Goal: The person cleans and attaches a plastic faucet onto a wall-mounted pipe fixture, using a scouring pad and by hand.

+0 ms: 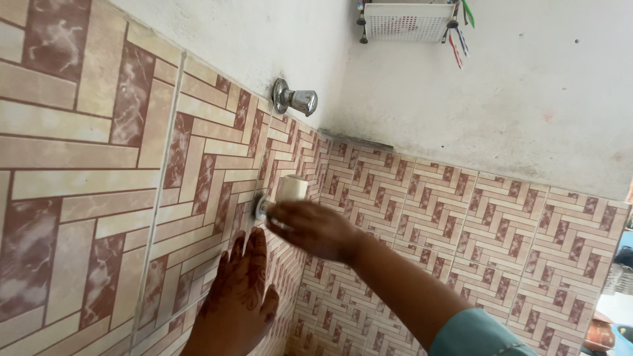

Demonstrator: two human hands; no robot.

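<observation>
While the left hand [237,296] lies flat, fingers together, right-hand [313,227] fingers grip one of two taps [280,194].

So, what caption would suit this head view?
Right hand on the white tap, left hand flat on the patterned tiled wall.

A chrome wall valve [296,99] juts from the white plaster where the two walls meet, above the herringbone tiles [99,171] in tan and brown marbling. On the far wall, a white perforated rack [405,21] hangs at the top, with coloured toothbrushes [459,36] at its right end. A brown clay pot [599,335] sits low at the right edge.
</observation>
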